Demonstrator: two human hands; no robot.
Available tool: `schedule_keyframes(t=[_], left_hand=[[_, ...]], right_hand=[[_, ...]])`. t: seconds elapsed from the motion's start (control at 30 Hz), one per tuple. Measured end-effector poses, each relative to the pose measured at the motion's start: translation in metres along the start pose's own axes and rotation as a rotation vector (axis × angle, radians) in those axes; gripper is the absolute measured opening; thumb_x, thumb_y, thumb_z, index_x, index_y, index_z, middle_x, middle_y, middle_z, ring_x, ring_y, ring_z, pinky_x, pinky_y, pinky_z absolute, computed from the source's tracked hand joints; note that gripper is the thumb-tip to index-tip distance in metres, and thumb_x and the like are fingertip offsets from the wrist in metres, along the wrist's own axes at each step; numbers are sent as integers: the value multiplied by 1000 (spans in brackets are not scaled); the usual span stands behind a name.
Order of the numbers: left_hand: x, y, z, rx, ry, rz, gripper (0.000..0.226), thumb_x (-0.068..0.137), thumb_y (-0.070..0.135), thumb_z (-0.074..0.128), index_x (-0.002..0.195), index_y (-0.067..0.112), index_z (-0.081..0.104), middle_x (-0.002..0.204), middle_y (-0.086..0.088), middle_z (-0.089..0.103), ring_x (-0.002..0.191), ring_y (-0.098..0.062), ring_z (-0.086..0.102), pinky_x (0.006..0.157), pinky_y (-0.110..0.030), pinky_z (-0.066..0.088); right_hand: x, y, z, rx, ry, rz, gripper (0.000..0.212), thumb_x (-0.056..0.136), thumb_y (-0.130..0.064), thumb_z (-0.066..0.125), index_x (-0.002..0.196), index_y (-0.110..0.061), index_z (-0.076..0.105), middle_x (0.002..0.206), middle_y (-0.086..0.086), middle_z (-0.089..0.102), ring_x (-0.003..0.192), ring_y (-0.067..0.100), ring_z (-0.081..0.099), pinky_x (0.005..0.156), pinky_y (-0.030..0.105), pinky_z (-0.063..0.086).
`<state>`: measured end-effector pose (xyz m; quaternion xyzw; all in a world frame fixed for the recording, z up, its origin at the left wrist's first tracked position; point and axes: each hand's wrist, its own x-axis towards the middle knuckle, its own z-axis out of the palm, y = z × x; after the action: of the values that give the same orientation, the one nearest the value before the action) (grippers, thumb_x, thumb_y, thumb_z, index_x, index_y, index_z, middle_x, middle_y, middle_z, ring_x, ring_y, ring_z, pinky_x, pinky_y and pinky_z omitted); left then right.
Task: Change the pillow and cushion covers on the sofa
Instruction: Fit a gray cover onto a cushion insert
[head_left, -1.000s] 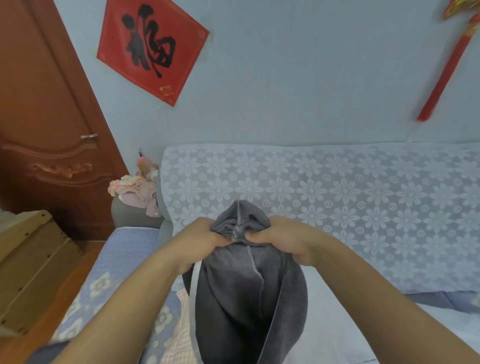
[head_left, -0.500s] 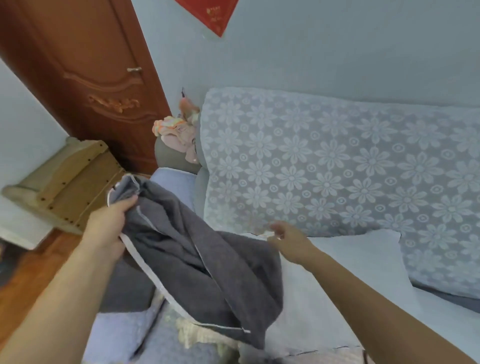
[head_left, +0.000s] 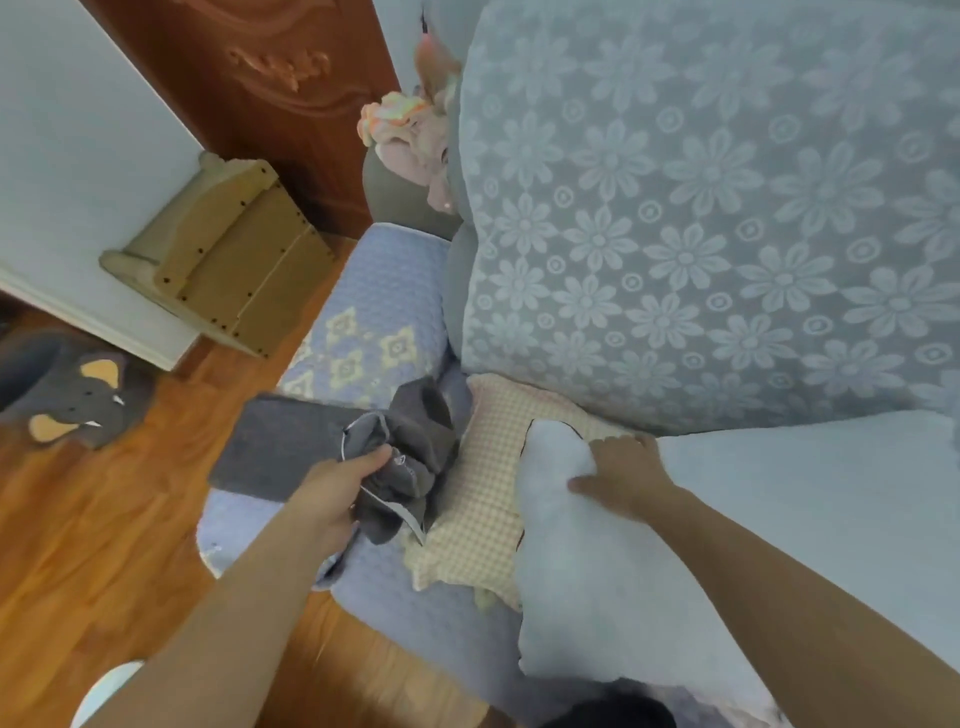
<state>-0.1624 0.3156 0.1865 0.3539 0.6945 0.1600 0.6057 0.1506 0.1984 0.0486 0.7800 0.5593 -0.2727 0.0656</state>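
In the head view, the left hand (head_left: 332, 493) has its fingers (head_left: 371, 460) curled round a crumpled dark grey fabric cushion cover (head_left: 405, 467), which lies bunched on the lilac quilted sofa seat (head_left: 374, 322) beside a flat dark grey folded cloth (head_left: 280, 441). The right hand (head_left: 621, 480) lies on a bare white pillow insert (head_left: 597, 571), its fingers spread and pressing into the near corner; they grip nothing that can be seen. The insert overlaps a yellow-and-white checked cover (head_left: 483, 493) lying on the seat against the grey floral lace-draped backrest (head_left: 701, 234). A grey elephant-shaped mat (head_left: 78, 400) lies on the wooden floor (head_left: 93, 545).
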Motion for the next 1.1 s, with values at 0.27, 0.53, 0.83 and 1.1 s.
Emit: schedule_keyframes(t=[0.27, 0.53, 0.83, 1.1], left_hand=[[-20, -20, 34, -43, -192, 166, 14, 93, 14, 70, 104, 7, 76, 109, -34, 68, 95, -43, 62, 90, -66, 48], [-58, 2, 93, 29, -415, 365, 17, 93, 7, 70, 108, -1, 69, 90, -20, 66, 83, -28, 56, 75, -37, 46], [-76, 3, 95, 96, -641, 388, 14, 92, 4, 70, 104, 0, 65, 83, -16, 66, 73, -25, 61, 70, -36, 51], [-83, -21, 123, -100, -467, 300, 19, 89, -10, 67, 102, 2, 66, 87, -14, 72, 80, -27, 68, 71, -39, 58]], right_hand=[[-165, 19, -54, 768, 333, -13, 21, 103, -33, 52, 89, -25, 65, 100, -10, 70, 99, 0, 56, 104, 29, 37], [-185, 13, -160, 959, 82, 189, 51, 94, -61, 51, 92, -12, 64, 90, -2, 72, 84, 14, 69, 78, 30, 52], [-168, -44, -101, 969, -8, 139, 34, 104, -51, 39, 105, -31, 67, 105, -19, 65, 99, -2, 58, 97, 28, 45], [-243, -115, -8, 148, 250, 284, 116, 51, -73, 72, 152, -27, 38, 152, 12, 44, 129, 41, 48, 94, 63, 46]])
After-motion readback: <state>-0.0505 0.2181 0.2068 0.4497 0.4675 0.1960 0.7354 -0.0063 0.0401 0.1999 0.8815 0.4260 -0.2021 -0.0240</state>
